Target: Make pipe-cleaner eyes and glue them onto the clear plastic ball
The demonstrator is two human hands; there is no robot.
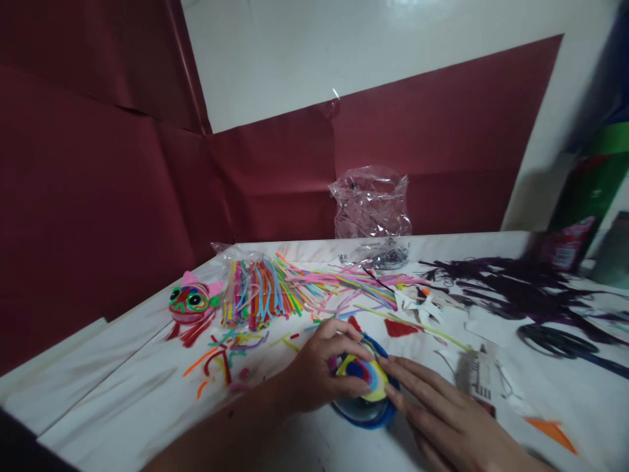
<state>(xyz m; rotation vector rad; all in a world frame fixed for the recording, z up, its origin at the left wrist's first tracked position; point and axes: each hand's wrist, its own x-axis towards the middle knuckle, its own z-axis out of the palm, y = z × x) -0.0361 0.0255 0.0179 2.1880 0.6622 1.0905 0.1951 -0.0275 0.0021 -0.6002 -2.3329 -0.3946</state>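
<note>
My left hand (327, 364) is closed on a flat yellow-edged piece (377, 383) with curved bands of pink, light blue, red and dark blue, its thumb and fingers at the piece's left side. That piece lies over a round dark object with a blue rim (378, 421), whose kind I cannot make out. From the right, my right hand (437, 413) reaches in with its fingers stretched out, the tips touching the piece's right edge. A red scrap (400, 328) lies just beyond.
Bundles of coloured pipe cleaners (263, 292) lie behind the hands, with short cut bits (228, 351) to the left. A colourful mask-like figure (191, 301) stands at left. Black-handled scissors (565, 344), dark purple strips (515, 288) and an orange scrap (550, 432) are on the right.
</note>
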